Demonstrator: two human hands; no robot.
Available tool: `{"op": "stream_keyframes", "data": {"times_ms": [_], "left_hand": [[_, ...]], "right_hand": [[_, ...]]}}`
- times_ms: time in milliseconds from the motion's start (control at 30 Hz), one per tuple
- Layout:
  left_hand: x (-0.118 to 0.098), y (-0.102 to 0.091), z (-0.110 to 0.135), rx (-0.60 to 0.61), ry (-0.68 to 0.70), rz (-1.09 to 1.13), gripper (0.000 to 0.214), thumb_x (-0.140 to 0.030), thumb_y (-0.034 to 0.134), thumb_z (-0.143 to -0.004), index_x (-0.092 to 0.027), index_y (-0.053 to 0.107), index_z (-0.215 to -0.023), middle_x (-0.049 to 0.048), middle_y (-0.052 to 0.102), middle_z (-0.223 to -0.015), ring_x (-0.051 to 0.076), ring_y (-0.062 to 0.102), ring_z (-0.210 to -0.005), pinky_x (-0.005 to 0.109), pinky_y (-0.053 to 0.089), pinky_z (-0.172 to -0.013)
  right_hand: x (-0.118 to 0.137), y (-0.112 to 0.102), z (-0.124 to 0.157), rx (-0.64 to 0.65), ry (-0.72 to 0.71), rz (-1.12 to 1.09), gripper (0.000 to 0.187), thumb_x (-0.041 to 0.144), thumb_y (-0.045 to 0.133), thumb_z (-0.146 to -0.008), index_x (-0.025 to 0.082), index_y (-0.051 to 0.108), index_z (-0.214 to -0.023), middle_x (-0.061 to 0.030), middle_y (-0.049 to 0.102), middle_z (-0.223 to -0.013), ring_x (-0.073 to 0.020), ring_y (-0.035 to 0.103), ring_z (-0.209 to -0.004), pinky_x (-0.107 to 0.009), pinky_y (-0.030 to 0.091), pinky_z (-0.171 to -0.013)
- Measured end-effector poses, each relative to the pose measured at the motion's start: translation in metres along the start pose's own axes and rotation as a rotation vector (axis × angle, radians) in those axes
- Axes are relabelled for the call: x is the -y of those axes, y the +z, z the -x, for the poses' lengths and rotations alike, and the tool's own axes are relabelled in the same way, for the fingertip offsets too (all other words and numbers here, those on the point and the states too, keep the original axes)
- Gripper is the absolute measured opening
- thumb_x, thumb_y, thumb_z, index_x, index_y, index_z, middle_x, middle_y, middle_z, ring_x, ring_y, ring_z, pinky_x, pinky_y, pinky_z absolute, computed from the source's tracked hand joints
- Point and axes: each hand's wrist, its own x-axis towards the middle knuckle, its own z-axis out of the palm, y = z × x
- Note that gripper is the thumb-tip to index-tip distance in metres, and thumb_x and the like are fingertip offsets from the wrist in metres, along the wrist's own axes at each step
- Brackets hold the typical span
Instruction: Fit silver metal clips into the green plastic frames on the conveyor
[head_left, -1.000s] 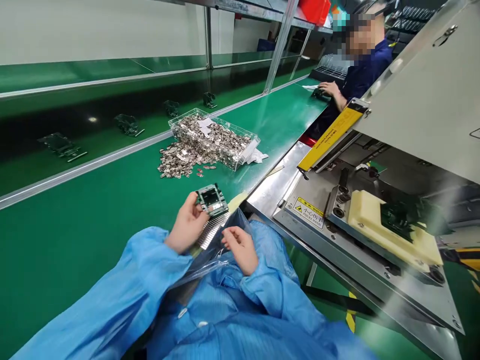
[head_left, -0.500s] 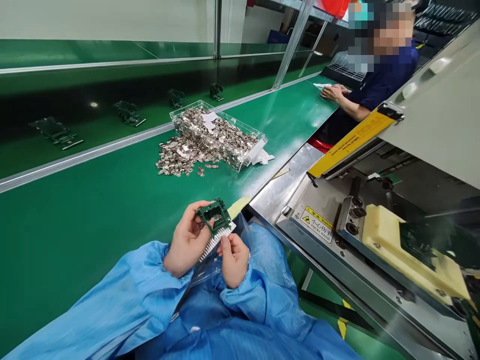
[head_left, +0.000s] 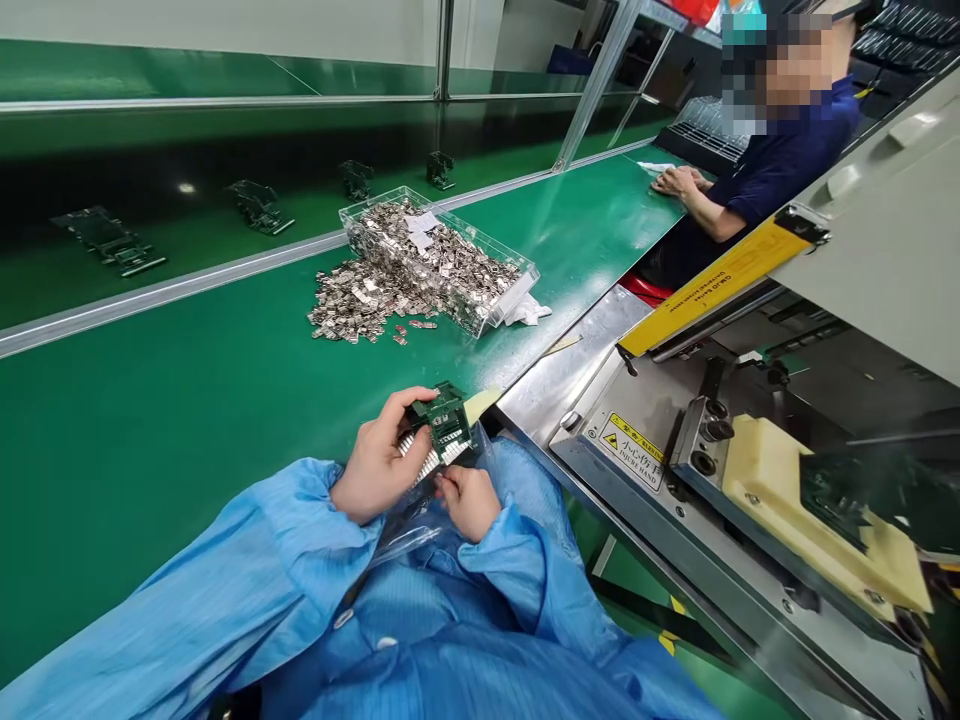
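Observation:
My left hand (head_left: 381, 460) is closed around a green circuit board (head_left: 448, 412), thumb across its near side and fingers behind. The board is tilted above my lap and has a cut-out and a row of white strips (head_left: 453, 447) along it. Just below its lower edge is my right hand (head_left: 471, 500), thumb and forefinger pinched together; what lies between them is too small to make out. Under both hands a clear plastic bag (head_left: 420, 530) rests on my lap. A pale yellow strip (head_left: 481, 403) shows behind the board at the table edge.
A clear plastic bin (head_left: 517, 297) of small metal parts stands on the green table (head_left: 225, 400), with a heap of parts (head_left: 352, 305) spilled beside it. Several boards (head_left: 259, 207) lie along the back belt. A machine (head_left: 750, 480) is at right; a co-worker (head_left: 787, 160) sits beyond.
The board has turned in my left hand, its white strips now partly beneath my thumb. My right hand has rolled over, its pinched fingers now pointing left below the board. The view has shifted slightly.

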Motion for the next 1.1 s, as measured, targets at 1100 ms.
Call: {"op": "stream_keyframes", "data": {"times_ms": [1100], "left_hand": [[-0.018, -0.002, 0.024, -0.008, -0.068, 0.427, 0.033, -0.024, 0.046, -0.093, -0.023, 0.040, -0.126, 0.0079, 0.064, -0.109, 0.016, 0.065, -0.096, 0.027, 0.053, -0.082]], "right_hand": [[0.103, -0.060, -0.004, -0.544, -0.404, -0.117, 0.005, 0.018, 0.059, -0.086, 0.022, 0.061, -0.083, -0.0065, 0.054, -0.095, -0.0228, 0.051, -0.095, -0.040, 0.045, -0.081]]}}
